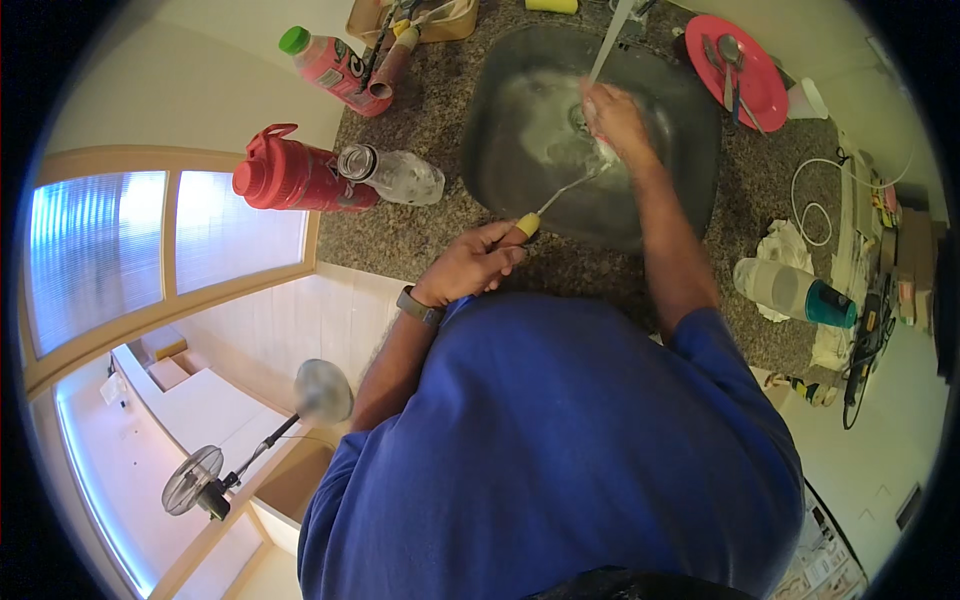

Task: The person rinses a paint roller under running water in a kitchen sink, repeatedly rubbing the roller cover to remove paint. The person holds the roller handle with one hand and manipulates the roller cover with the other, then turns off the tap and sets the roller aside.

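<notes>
My left hand (469,262), with a watch at the wrist, grips the handle of a slim tool (528,224) near the sink's front edge. The handle is brownish with a yellow collar, and a thin metal shaft runs from it to my right hand (619,124). In the dark grey sink (679,202), the fingers of that hand curl around a small white and red thing (602,146), mostly hidden, at the shaft's far end. A stream of water (611,37) falls onto these fingers. Whitish suds or water spread over the sink's bottom.
On the left of the granite counter (427,232) stand a red flask (300,176), a clear bottle (405,176) and a pink bottle with green cap (330,71). A pink plate (761,90) with cutlery, a white cup (807,100) and a teal-ended bottle (787,291) are right.
</notes>
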Motion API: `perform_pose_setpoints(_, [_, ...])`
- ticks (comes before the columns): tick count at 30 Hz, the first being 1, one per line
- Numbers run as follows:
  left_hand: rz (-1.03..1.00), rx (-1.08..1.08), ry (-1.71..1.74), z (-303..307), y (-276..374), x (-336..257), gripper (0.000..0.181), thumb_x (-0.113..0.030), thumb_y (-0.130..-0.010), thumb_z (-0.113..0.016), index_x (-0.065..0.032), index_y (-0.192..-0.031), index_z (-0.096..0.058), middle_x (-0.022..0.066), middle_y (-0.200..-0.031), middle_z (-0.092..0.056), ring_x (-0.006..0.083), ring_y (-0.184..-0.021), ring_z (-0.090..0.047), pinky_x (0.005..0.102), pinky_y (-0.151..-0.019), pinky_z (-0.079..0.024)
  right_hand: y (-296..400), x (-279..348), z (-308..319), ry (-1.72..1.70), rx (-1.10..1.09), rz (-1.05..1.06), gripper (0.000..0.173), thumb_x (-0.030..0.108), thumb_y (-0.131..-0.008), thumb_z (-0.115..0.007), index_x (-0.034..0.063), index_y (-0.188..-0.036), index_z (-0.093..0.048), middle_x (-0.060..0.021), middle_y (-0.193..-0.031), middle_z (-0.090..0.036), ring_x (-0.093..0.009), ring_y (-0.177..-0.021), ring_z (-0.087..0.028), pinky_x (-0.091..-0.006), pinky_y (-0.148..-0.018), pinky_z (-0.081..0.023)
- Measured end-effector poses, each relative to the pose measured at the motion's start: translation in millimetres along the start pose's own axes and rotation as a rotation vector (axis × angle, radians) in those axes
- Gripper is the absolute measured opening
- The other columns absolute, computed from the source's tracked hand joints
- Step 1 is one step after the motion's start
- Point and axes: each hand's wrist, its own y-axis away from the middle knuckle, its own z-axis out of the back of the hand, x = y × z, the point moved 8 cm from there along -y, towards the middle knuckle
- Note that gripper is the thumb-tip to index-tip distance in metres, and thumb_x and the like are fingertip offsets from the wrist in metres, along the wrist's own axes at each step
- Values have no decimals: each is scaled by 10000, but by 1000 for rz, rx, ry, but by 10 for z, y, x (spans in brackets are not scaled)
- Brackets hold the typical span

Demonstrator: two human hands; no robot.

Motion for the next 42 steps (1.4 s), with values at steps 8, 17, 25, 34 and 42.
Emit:
perform_pose_setpoints(8, [-10,6,15,-5,3,10,401,-177,-898,-587,-32,-1264,-513,-38,-708,-491,24,-566,-435,180,-489,-383,-119,-209,8,-251,197,-94,414,405,-953,-439,29,-884,-596,-50,-687,-565,-146,-550,-541,-278,-512,-449])
perform_pose_setpoints(17, [-34,25,39,2,-1,57,402,-178,-902,-579,-48,-1276,-508,-49,-703,-487,24,-563,-433,180,-490,-381,29,-416,96,-229,273,-126,504,473,-937,-464,-11,-966,-603,-58,-776,-609,-141,-597,-563,-272,-564,-477])
perform_pose_setpoints(25, [-63,37,89,-1,-8,44,220,-191,-936,-515,-60,-1109,-554,-34,-697,-491,36,-526,-434,189,-470,-351,-25,-331,51,145,-70,-86,521,556,-894,-487,51,-906,-614,-17,-645,-525,-80,-487,-424,-242,-449,-344])
perform_pose_setpoints(34, [-225,-357,-650,92,162,-300,398,-141,-881,-585,-7,-1242,-485,115,-952,-622,194,-871,-596,316,-799,-466,-49,-302,-95,-161,169,-87,468,390,-923,-542,-8,-1168,-545,-27,-823,-587,-109,-649,-546,-219,-552,-442])
perform_pose_setpoints(42, [-277,-226,-334,71,92,-169,398,-134,-886,-584,13,-1242,-485,76,-1024,-589,140,-930,-542,278,-843,-430,72,-293,-5,-19,278,-63,345,346,-916,-564,38,-1065,-611,-6,-728,-574,-89,-634,-539,-214,-557,-419])
